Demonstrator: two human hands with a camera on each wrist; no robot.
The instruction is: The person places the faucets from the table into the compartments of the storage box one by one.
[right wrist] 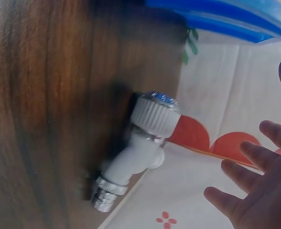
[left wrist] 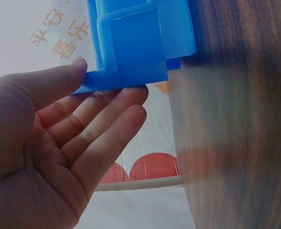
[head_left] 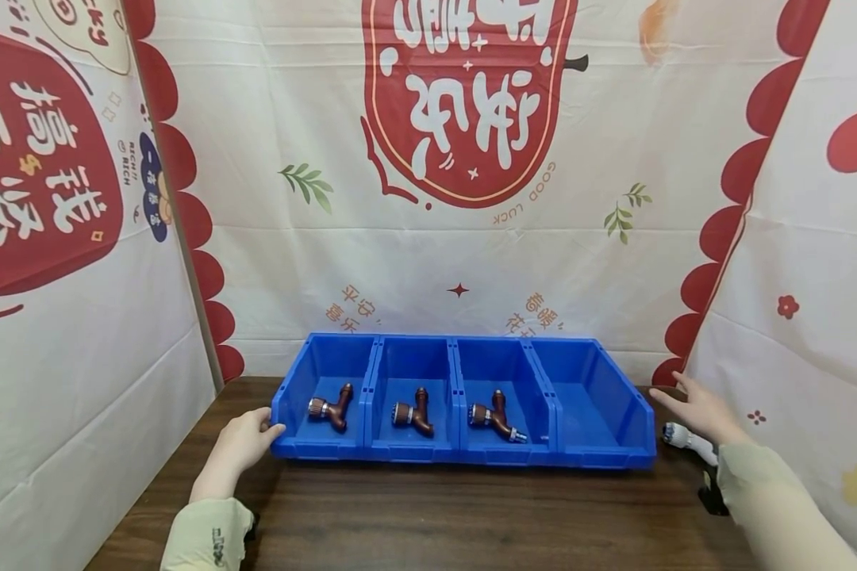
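Blue bins (head_left: 464,457) keep three brown taps (head_left: 421,414) separated, the left hand (head_left: 239,444) pinching their left edge, seemingly for steadiness, while the right hand (head_left: 703,412), well apart from it, spreads empty near the white tap (right wrist: 136,155) on the table (head_left: 436,523).

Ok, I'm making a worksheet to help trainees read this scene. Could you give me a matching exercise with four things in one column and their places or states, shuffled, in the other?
Things
1. Left hand
2. Right hand
3. White valve
4. Brown tap with a silver spout end

Places and states
A. On the table, to the right of the blue bins
B. In the third compartment from the left
C. Gripping the bins' left end
D. Fingers spread, holding nothing

Right pairs: 1-C, 2-D, 3-A, 4-B
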